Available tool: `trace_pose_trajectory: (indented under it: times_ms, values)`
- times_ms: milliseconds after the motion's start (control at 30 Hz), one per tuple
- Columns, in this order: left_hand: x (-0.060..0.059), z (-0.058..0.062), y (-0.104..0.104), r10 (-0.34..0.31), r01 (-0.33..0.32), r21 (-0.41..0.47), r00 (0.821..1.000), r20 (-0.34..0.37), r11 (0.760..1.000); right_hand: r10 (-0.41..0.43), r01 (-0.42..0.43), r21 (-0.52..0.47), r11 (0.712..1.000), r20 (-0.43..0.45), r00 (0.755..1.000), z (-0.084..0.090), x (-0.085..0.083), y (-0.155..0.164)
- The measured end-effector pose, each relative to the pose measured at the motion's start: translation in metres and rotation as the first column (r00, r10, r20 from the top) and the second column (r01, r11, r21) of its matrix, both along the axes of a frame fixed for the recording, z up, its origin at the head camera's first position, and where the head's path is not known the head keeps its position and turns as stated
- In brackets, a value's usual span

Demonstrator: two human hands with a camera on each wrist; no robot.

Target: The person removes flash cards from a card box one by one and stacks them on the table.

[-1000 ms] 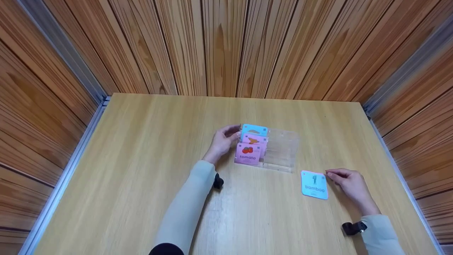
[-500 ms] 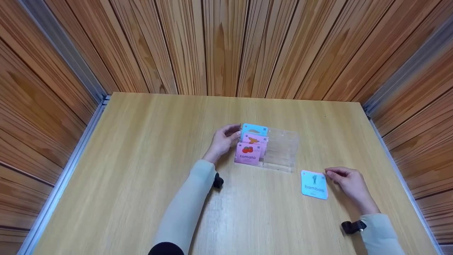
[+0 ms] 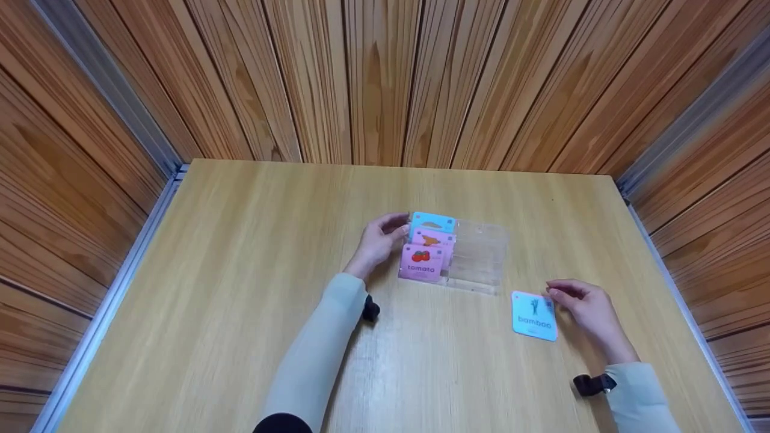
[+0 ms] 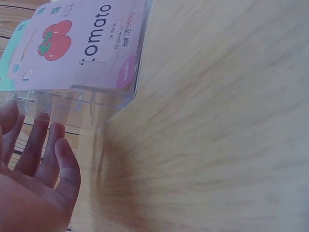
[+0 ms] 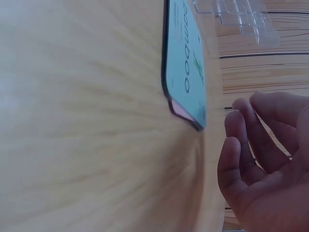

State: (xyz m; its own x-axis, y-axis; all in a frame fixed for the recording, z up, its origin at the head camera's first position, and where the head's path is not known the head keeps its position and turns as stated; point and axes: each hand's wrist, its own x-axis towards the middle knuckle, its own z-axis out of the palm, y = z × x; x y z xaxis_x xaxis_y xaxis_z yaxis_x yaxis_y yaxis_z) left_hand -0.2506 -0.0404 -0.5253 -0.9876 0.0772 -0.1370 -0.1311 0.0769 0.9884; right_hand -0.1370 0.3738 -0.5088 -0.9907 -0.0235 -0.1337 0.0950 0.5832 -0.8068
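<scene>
In the head view, my left hand (image 3: 378, 243) rests its fingertips at the left end of a clear plastic card rack (image 3: 478, 255). The left wrist view shows these fingers loosely bent beside the rack. On the rack's left side stand a pink tomato card (image 3: 421, 263), a pink card with an orange-brown picture (image 3: 432, 238) and, behind it, a blue card (image 3: 434, 221). A blue bamboo card (image 3: 534, 316) lies flat on the table, with a pink edge showing beneath it. At its upper right corner hovers my right hand (image 3: 586, 310), fingers relaxed and apart from the card in the right wrist view.
The wooden table (image 3: 240, 252) is bordered by plank walls (image 3: 379, 84) at the back and sides. Metal rails (image 3: 114, 300) run along its side edges. Black wrist cameras (image 3: 371, 309) sit on both sleeves.
My right hand has shifted slightly left, bringing its fingertips over the corner of the bamboo card. The left hand, the rack and the cards have stayed in place.
</scene>
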Motion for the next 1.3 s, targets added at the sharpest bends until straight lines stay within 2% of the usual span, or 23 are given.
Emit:
trace_pose_trajectory:
  times_ms: [200,500,733,1100,1300]
  values:
    - [0.0,-0.001,0.0,0.001,-0.001,-0.002,1.0,-0.025,1.0,0.003,-0.003,0.003,1.0,-0.004,1.0,0.005,-0.002,-0.009]
    - [0.0,-0.001,0.001,0.005,-0.005,0.002,1.0,-0.007,1.0,0.044,-0.046,-0.027,0.999,-0.086,0.995,0.017,-0.011,-0.023]
    - [0.001,-0.001,0.001,0.002,-0.002,0.001,1.0,-0.007,1.0,0.053,-0.055,-0.017,0.998,-0.096,0.994,0.025,-0.018,-0.036]
    - [-0.001,0.0,0.001,0.004,-0.004,-0.007,1.0,-0.023,1.0,0.024,-0.04,-0.111,0.993,-0.142,0.99,0.03,-0.026,-0.057]
    - [0.0,0.0,0.001,0.004,-0.004,-0.01,1.0,-0.007,1.0,0.024,-0.043,-0.158,0.987,-0.121,0.992,0.035,-0.032,-0.067]
